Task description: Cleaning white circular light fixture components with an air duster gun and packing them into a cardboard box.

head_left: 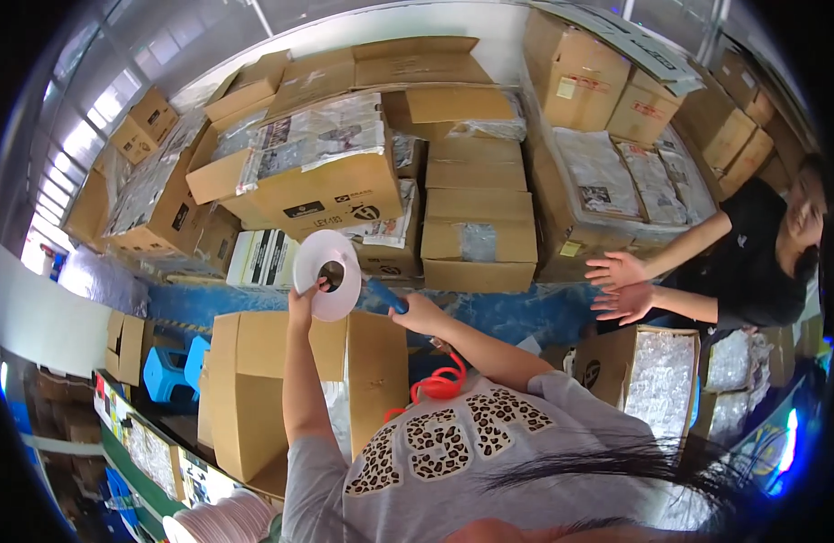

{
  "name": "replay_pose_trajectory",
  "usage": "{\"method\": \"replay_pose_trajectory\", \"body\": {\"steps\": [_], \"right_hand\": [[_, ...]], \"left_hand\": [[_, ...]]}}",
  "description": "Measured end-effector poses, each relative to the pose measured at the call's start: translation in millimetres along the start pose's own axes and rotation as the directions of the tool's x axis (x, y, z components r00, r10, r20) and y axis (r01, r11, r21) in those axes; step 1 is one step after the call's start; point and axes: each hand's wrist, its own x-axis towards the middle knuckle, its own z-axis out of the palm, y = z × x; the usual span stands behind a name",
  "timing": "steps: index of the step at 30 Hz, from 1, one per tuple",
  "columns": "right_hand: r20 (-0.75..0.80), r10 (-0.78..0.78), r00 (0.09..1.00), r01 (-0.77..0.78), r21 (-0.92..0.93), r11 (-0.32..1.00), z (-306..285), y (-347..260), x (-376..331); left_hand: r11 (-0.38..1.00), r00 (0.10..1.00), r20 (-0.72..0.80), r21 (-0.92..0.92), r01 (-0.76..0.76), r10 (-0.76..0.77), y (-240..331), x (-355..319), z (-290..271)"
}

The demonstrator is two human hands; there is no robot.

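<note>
My left hand [301, 306] grips the rim of a white ring-shaped disc [346, 276] with a round hole in its middle. Fingers of that hand show through the hole. Wrapped round a blue cylindrical handle [388, 297], my right hand [422, 314] is closed just right of the disc. The handle's far end reaches to the disc's edge; whether the two are joined I cannot tell. A red coiled cord [442, 380] hangs by my right forearm, in front of my shirt. Below my hands stands an open cardboard box [245, 389].
Stacked cartons [479, 226] line the far side over a blue floor [227, 303]. Another person [752, 262] on the right holds both hands out. Blue stools [168, 373] stand at left, and a large white spool [222, 519] sits at the lower left.
</note>
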Motion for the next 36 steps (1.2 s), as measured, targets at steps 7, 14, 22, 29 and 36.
{"method": "replay_pose_trajectory", "body": {"steps": [7,14,22,29,36], "right_hand": [[-0.017,0.197,0.980,-0.197,-0.052,0.979,-6,45,6],[0.403,0.070,0.912,-0.140,0.146,0.979,-2,11,-8],[0.089,0.015,0.996,0.004,-0.208,0.978,-6,20,-46],[-0.684,0.239,0.689,-0.165,0.174,0.971,-81,45,-154],[-0.759,0.605,0.241,0.286,0.651,0.703,-70,66,-248]], "left_hand": [[0.915,0.967,-0.247,-0.373,-0.154,0.062,2,13,3],[0.885,0.971,-0.233,-0.462,-0.055,-0.061,-37,42,8],[0.577,0.931,0.109,-0.758,0.305,-0.349,-66,64,74],[0.726,0.862,0.391,-0.482,0.491,-0.323,-56,60,124],[0.692,0.851,0.328,-0.496,0.525,-0.410,-87,47,134]]}}
